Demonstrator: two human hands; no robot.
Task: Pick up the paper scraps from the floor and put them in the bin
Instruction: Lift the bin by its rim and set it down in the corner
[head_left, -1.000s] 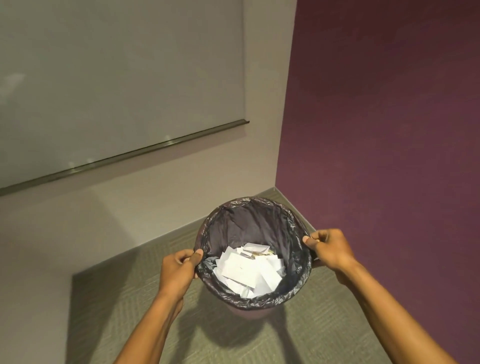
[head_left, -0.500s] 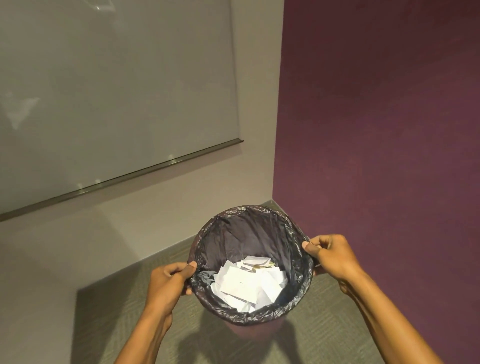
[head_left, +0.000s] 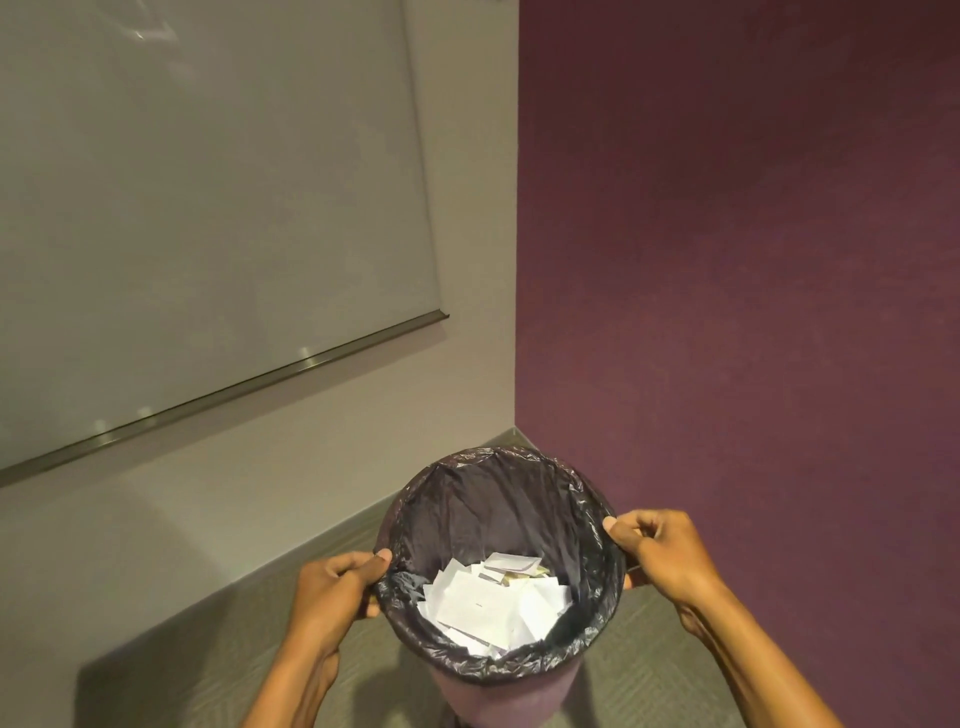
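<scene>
Bin (head_left: 511, 691) base out of frame

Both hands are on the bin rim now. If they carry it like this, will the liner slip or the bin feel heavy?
Probably light: the bin holds only paper scraps, well below the rim. The black liner looks thin and crinkled, so it may slide or tear if the left hand and right hand pinch plastic alone. The loose scraps would likely shift if it tilts.

The bottom edge cuts off both forearms and the base of the bin (head_left: 506, 696), the top and left edges cut the whiteboard (head_left: 208, 208), and the lower paper scraps (head_left: 488, 605) are hidden under the upper ones.
</scene>
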